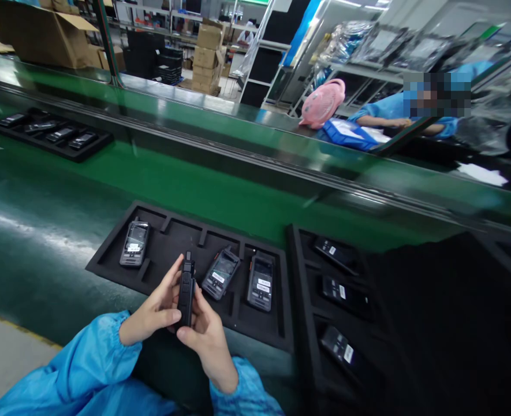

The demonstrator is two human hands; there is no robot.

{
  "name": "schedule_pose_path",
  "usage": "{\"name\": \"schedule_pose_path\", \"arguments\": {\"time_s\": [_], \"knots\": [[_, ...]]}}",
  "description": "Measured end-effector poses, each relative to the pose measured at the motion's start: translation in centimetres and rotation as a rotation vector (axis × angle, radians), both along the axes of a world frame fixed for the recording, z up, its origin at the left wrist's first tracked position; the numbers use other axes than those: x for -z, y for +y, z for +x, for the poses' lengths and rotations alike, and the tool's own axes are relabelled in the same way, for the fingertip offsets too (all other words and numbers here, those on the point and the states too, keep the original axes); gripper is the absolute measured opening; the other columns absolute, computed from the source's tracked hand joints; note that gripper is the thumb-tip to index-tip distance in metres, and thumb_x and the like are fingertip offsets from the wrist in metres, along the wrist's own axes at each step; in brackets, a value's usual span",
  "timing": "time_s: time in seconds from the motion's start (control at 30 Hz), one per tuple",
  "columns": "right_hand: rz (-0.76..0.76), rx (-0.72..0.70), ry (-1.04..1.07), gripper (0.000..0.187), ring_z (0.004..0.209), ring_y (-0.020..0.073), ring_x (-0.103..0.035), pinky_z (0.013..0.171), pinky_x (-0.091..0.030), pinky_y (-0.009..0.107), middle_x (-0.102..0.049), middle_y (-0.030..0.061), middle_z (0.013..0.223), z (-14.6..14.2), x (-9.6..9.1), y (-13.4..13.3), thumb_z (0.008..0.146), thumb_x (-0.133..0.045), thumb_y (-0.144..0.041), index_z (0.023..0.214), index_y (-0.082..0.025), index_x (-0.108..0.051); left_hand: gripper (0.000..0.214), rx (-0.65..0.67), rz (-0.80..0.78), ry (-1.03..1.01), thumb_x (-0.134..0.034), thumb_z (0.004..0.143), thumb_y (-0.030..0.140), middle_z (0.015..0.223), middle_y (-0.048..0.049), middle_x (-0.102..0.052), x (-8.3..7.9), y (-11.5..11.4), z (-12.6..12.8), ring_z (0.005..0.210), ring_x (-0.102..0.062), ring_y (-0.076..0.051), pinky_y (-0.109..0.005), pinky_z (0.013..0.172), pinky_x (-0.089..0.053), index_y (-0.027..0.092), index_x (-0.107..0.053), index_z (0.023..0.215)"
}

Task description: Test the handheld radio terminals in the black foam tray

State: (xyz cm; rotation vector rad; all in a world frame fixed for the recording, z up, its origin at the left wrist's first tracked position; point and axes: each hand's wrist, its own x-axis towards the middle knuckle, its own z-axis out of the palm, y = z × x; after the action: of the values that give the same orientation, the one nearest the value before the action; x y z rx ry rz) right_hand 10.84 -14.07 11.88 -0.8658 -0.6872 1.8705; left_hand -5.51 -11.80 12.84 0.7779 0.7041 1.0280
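Observation:
I hold a black handheld radio [186,289] on its edge between both hands, over the near rim of a black foam tray [108,254]. My left hand [155,312] grips its left side with thumb and fingers. My right hand [205,332] wraps its lower right side. In the tray lie three more radios, face up: one at the left [134,244], two to the right of my hands [220,273] [260,282]. Both sleeves are blue.
A second black tray [301,289] at the right holds three radios. A further tray of radios [47,136] rides the green belt at far left. Beyond the belt sit a pink fan [323,103], a blue bin [346,133] and a person in blue. Cardboard boxes stand behind.

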Motion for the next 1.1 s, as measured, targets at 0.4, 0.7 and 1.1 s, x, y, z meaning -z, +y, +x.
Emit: {"name": "schedule_pose_path", "arguments": {"time_s": [0.4,0.7,1.1], "knots": [[0.010,0.035,-0.017,0.080,0.141,0.0345,-0.072,0.122,-0.057,0.049,-0.081,0.0037,0.144,-0.3,-0.9,0.3,0.067,-0.104,-0.044,0.141,-0.036,-0.076,0.100,-0.087,0.109,0.087,-0.093,0.086,0.051,0.163,-0.0145,-0.051,1.7,-0.5,0.5,0.113,-0.072,-0.030,-0.041,0.088,-0.066,0.042,-0.040,0.170],[0.034,0.020,-0.029,0.068,0.117,0.0330,-0.081,0.112,-0.061,0.045,-0.089,0.0009,0.114,0.1,-2.1,0.4,0.064,-0.102,-0.047,0.129,-0.037,-0.084,0.096,-0.059,0.066,0.088,-0.094,0.084,0.051,0.160,-0.0130,-0.058,0.6,-0.7,0.5,0.123,-0.073,-0.036,-0.042,0.090,-0.064,0.046,-0.046,0.167],[0.016,-0.010,-0.027,0.072,0.119,0.0328,-0.080,0.116,-0.060,0.051,-0.088,0.0044,0.119,0.2,-1.1,0.5,0.069,-0.102,-0.051,0.135,-0.036,-0.081,0.105,-0.104,-0.043,0.095,-0.095,0.084,0.047,0.147,-0.0142,-0.062,-0.5,-0.1,0.4,0.105,-0.073,-0.029,-0.036,0.075,-0.064,0.040,-0.039,0.172]]}}
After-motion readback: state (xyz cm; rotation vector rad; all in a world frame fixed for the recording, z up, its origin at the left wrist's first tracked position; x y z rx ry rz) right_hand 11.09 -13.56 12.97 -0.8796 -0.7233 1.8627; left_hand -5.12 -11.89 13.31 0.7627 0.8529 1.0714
